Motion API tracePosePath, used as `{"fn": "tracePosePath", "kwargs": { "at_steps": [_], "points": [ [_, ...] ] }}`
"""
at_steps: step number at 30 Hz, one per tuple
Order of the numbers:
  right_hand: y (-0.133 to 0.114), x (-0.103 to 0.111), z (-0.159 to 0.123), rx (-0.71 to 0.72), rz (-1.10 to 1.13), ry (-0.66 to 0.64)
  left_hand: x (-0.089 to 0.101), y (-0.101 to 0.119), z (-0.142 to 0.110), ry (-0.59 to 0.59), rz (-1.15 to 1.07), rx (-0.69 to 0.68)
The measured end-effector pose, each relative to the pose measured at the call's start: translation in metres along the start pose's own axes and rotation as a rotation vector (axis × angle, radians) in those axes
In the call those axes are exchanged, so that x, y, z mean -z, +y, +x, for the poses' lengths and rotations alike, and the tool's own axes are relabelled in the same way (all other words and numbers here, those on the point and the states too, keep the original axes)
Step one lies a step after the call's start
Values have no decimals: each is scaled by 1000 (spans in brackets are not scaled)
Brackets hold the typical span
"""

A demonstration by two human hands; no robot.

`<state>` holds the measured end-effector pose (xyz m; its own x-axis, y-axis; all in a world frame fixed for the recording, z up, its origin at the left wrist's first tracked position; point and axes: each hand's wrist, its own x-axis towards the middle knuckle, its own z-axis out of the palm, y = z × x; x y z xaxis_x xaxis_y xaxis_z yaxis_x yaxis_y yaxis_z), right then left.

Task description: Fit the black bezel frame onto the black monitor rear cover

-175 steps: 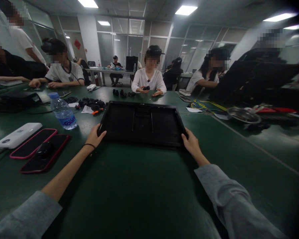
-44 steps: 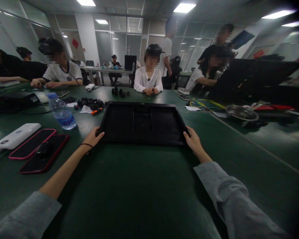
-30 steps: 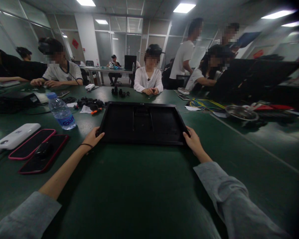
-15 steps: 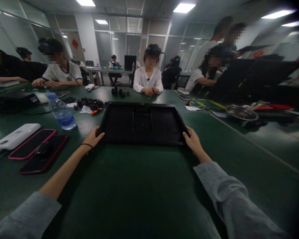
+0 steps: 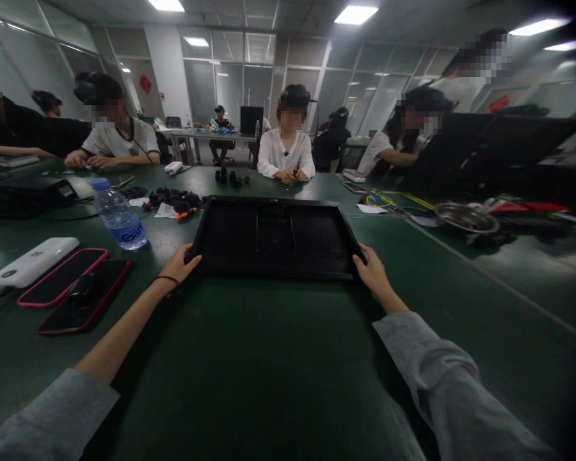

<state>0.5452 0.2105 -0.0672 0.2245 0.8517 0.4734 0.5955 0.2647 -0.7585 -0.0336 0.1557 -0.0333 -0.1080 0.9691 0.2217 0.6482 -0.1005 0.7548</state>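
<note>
A wide black monitor casing, rectangular with a raised rim, is straight ahead of me over the green table. Two thin rails run across its recessed inner face, and a small pale mark sits on the far edge. My left hand grips its near left corner, thumb on top of the rim. On the opposite side my right hand holds the near right corner the same way. Fingers under the casing are hidden from me. Whether its underside rests fully on the table I cannot tell.
Left of my arm lie a white power bank and two red-edged phones, with a water bottle beyond. Black gear sits behind the casing's left corner. A metal bowl stands right. A person sits opposite.
My hands and the casing have not visibly moved. At the back right, the standing people have shifted to the right.
</note>
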Motion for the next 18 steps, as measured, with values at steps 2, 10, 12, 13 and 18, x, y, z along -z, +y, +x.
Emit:
{"fn": "tracePosePath", "kwargs": {
  "at_steps": [2, 10, 12, 13, 18],
  "points": [
    [3, -1, 1, -17, -16, 3, 0, 1, 0, -10, -17, 32],
    [10, -1, 1, -59, -34, -7, 0, 4, -1, 0, -23, 72],
    [10, -1, 1, -56, -37, -11, 0, 4, -2, 3, -18, 69],
    [10, -1, 1, -54, -35, -13, 0, 3, -1, 1, -17, 66],
    [12, -2, 2, -53, 6, -12, -1, -2, 0, 0, -40, 46]
  ]
}}
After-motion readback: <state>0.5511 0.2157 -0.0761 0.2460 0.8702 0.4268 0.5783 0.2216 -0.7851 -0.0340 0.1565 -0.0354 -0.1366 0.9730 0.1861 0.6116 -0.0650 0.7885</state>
